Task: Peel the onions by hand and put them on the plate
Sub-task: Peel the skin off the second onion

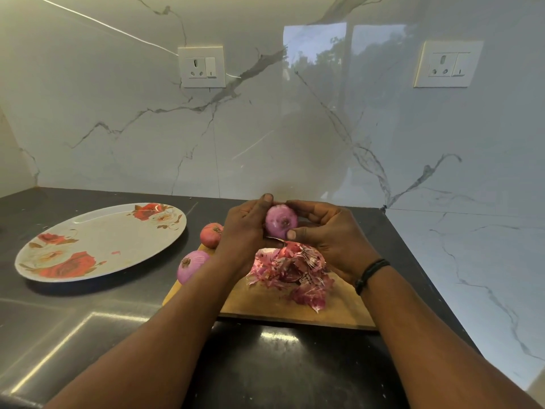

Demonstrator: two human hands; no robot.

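Dark worktop (88, 314), marble wall along its back edge and down its right edge; two sockets (202, 67) on the wall. Bare stretch of worktop at the near left and near middle.

Flowered plate (97, 243) toward the back left, nothing but a small scrap of skin on it, well apart from the board.

Wooden cutting board (295, 305) in the middle, its right end near the right-hand wall. Heap of onion skins (295, 276) on the board's centre.

Left hand (244, 231) and right hand (330, 234) close together above the board's back edge, both curled round one peeled onion (281, 221), held clear of the skins.

Second peeled onion (191, 265) at the board's left edge. Unpeeled onion (211, 234) by the board's back left corner, between board and plate.

Black band (371, 274) on the right wrist.
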